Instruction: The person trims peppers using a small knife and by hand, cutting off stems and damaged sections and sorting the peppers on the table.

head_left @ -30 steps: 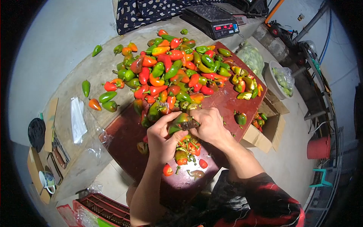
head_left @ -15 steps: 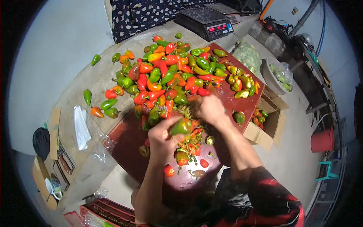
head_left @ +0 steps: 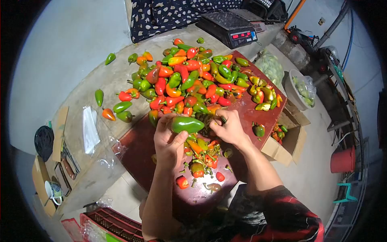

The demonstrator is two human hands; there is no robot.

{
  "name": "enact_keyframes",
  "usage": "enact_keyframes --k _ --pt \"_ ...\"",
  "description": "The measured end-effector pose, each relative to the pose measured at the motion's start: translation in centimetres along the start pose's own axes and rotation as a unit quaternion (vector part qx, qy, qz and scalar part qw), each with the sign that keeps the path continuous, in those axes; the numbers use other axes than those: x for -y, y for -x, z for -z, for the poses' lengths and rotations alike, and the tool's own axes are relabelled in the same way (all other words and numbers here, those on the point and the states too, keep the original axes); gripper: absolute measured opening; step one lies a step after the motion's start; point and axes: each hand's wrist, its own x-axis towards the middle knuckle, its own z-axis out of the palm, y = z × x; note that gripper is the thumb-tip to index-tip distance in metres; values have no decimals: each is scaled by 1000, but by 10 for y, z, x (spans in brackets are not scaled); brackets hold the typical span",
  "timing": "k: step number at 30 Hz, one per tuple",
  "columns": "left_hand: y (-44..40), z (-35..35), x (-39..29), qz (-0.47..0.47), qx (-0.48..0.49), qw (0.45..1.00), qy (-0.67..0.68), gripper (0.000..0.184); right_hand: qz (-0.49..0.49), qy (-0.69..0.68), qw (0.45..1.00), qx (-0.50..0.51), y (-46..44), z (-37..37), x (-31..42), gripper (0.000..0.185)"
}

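Note:
A smooth green pepper [head_left: 187,125] lies sideways between the thumb and fingers of my left hand [head_left: 168,141], above the near part of the red board. Just right of its tip, my right hand [head_left: 229,128] is closed, knuckles up. A small dark end pokes out of its fingers, too little to name. Beyond both hands rises a large heap of red, green and orange peppers [head_left: 181,78]. Below them lie cut pepper pieces and stems, among them a red piece [head_left: 182,182] and a brownish-green pepper piece [head_left: 197,167].
Cut peppers [head_left: 264,94] sit on the board's right side, near a single dark green pepper [head_left: 258,129]. Right of the board stand a cardboard box [head_left: 298,139] with peppers and a white tub [head_left: 291,86]. A digital scale [head_left: 227,30] stands behind; a red crate [head_left: 113,224] lies lower left.
The pepper in my left hand now lies level, its green side showing, and is raised slightly. My right hand, blurred before, has come nearer the body and is steadier. The whole view has shifted a little.

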Motion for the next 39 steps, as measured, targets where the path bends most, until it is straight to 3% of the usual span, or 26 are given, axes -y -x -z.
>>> enact_keyframes --k 2,3,5,6,8,10,13,20,25,39 --pt "0 -1 0 0 3 1000 3 48 4 -167 986 12 3 -2 -3 16" --pt "1 -1 0 25 0 1000 -4 48 4 -167 986 12 4 -2 2 16" --pt "3 0 2 52 -2 999 -11 48 14 -398 917 15 6 2 19 22" --pt "3 2 5 59 10 998 -22 47 12 -398 917 13 7 5 26 22" --pt "4 1 9 68 24 997 -33 47 25 -434 897 77 10 6 34 39" --pt "4 0 12 48 42 998 -30 46 7 -440 895 73 14 2 32 41" --pt "4 -3 8 59 33 997 -21 46 140 -300 944 -5 10 2 31 30" --pt "5 6 12 71 77 993 -56 41 162 -300 940 6 16 8 36 32" --pt "11 3 18 128 72 985 93 40 187 -262 947 -8 18 9 38 34" --pt "16 0 28 153 62 976 145 40 210 -242 947 -30 20 7 37 31"
